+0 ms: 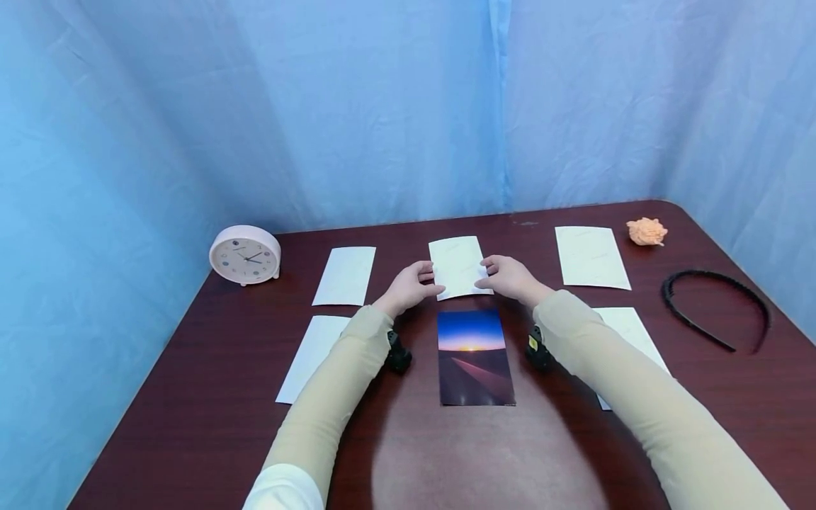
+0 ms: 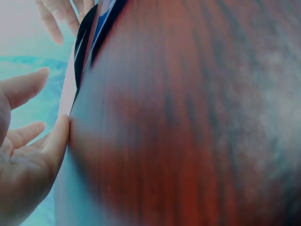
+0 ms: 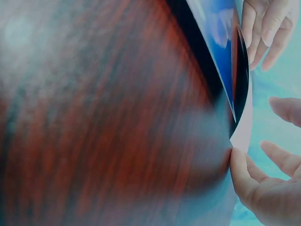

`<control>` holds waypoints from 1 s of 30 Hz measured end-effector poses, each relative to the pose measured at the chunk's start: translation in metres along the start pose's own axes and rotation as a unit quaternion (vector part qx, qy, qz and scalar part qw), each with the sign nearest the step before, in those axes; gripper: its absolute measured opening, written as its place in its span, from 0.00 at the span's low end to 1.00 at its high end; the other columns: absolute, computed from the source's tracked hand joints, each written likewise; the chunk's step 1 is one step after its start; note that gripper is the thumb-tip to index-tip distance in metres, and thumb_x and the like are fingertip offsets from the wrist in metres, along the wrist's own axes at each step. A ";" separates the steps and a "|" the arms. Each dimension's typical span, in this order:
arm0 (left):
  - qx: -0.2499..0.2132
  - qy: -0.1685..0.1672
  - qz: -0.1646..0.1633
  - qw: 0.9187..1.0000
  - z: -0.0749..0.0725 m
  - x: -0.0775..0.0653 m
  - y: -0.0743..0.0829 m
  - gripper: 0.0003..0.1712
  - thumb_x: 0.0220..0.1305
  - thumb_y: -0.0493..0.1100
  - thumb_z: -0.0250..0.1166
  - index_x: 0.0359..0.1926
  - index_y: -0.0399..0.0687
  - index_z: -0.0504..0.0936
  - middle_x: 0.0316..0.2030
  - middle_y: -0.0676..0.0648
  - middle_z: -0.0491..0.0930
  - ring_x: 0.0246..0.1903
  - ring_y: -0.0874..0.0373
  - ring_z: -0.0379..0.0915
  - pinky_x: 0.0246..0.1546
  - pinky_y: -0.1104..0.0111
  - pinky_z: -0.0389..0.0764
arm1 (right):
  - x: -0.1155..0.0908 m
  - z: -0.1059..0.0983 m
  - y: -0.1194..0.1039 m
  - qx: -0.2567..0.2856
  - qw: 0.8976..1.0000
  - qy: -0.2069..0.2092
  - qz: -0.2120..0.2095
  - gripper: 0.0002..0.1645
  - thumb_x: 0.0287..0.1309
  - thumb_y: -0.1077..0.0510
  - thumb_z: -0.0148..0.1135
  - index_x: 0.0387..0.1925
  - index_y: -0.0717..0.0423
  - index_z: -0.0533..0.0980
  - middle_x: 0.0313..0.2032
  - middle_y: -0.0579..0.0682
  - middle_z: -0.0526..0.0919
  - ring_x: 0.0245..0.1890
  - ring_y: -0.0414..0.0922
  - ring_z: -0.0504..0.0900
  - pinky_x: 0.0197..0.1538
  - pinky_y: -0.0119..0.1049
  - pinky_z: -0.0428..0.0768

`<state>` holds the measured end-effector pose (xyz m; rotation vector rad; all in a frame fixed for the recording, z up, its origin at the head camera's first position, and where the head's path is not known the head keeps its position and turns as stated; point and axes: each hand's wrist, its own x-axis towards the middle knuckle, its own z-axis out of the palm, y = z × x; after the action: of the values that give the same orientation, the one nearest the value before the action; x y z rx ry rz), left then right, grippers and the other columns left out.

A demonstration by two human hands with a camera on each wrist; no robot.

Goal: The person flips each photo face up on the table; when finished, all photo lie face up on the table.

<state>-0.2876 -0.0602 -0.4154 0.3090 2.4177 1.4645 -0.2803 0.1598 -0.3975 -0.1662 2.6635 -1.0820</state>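
A white sheet [image 1: 456,263] lies at the back middle of the table. My left hand [image 1: 408,288] touches its left edge, and my right hand [image 1: 511,278] touches its right edge. In the left wrist view, fingertips of the left hand [image 2: 28,165] meet the sheet's corner. The right wrist view has the right hand [image 3: 270,183] at the other corner, with the sheet's near edge bowed up from the tabletop. No pinch shows on either side. Just in front lies a glossy sunset photo [image 1: 474,361], picture up, between my forearms.
Other white sheets lie left [image 1: 345,276] and right [image 1: 593,257], with nearer ones [image 1: 312,358], [image 1: 631,333] partly under my arms. A white clock [image 1: 245,255] stands at the back left. An orange flower-like piece [image 1: 647,231] and a black headband [image 1: 717,278] are at the right. Blue curtains [image 1: 382,106] hang behind.
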 end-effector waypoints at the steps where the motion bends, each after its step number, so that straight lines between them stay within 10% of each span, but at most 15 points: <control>1: 0.003 -0.001 0.000 1.000 0.000 0.001 -0.001 0.37 0.61 0.41 0.65 0.68 0.38 0.61 0.65 0.40 0.66 0.65 0.51 0.63 0.61 0.62 0.70 | 0.000 0.001 0.000 -0.004 1.000 -0.001 -0.003 0.35 0.59 0.53 0.60 0.63 0.67 0.64 0.59 0.69 0.70 0.59 0.61 0.70 0.62 0.53 0.70; 18: 0.016 0.002 -0.012 1.000 0.001 -0.003 -0.001 0.32 0.58 0.38 0.67 0.64 0.40 0.69 0.62 0.41 0.71 0.62 0.51 0.68 0.57 0.63 0.74 | 0.002 0.007 -0.003 -0.030 0.999 -0.020 -0.031 0.39 0.50 0.60 0.70 0.62 0.64 0.65 0.58 0.67 0.70 0.54 0.58 0.76 0.58 0.50 0.75; 30: 0.045 -0.008 0.014 0.999 -0.001 -0.001 -0.001 0.29 0.60 0.40 0.66 0.63 0.41 0.71 0.62 0.41 0.72 0.64 0.53 0.65 0.60 0.63 0.71 | -0.005 0.006 -0.010 -0.192 0.976 0.045 -0.093 0.22 0.52 0.63 0.61 0.51 0.64 0.78 0.49 0.63 0.82 0.48 0.57 0.79 0.52 0.50 0.78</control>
<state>-0.2869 -0.0620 -0.4160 0.3753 2.4803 1.3606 -0.2740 0.1496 -0.3940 -0.4566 2.9625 -0.6198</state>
